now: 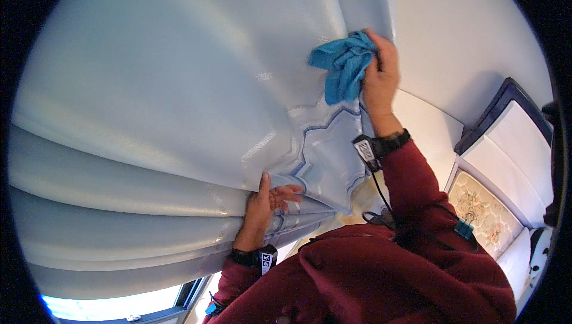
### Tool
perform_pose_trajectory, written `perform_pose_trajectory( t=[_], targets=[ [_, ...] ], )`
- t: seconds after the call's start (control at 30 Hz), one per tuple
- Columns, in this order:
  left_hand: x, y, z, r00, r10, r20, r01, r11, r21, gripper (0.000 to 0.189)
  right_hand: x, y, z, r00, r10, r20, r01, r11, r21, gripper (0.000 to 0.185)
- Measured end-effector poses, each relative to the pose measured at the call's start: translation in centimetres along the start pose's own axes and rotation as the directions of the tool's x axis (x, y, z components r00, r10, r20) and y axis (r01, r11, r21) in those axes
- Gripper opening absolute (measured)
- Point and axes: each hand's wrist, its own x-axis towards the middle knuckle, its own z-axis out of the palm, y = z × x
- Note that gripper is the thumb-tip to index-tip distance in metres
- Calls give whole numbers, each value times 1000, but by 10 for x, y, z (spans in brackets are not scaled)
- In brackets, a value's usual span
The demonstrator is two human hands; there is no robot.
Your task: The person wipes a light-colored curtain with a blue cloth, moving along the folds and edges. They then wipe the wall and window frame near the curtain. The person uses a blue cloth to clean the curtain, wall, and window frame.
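Observation:
A crumpled blue cloth [346, 67] is gripped in my right hand [383, 76], raised against the upper part of a pale blue curtain [156, 78]. Lower and to the left, my left hand [263, 210] lies at a curtain fold, its thumb up and its fingers apart. I see no fabric pinched in it. Shiny bands and a zigzag dark blue stripe [306, 141] run along the curtain between the two hands. The curtain's deep folds draw together towards my body.
A bright window [120, 308] with a dark frame shows below the curtain at lower left. On the right are a white wall [464, 24], a white headboard with dark trim [505, 123] and a floral quilted mattress [480, 212]. Black cables [380, 194] hang by my right sleeve.

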Motion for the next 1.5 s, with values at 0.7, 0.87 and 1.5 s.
perform_pose_trajectory(
  t=[0.7, 0.87, 1.5],
  targets=[
    [12, 58, 49, 772, 577, -265, -538, 816, 210, 78, -82, -76, 5, 180, 242, 953, -280, 942, -186, 34],
    [12, 48, 51, 741, 666, -92, -631, 736, 245, 97, -50, -89, 25, 711, 64, 701, -421, 837, 350, 37],
    [25, -2, -14, 629, 723, -286, -563, 678, 473, 20, -16, -99, -15, 158, 287, 945, 13, 956, -293, 27]
  ],
)
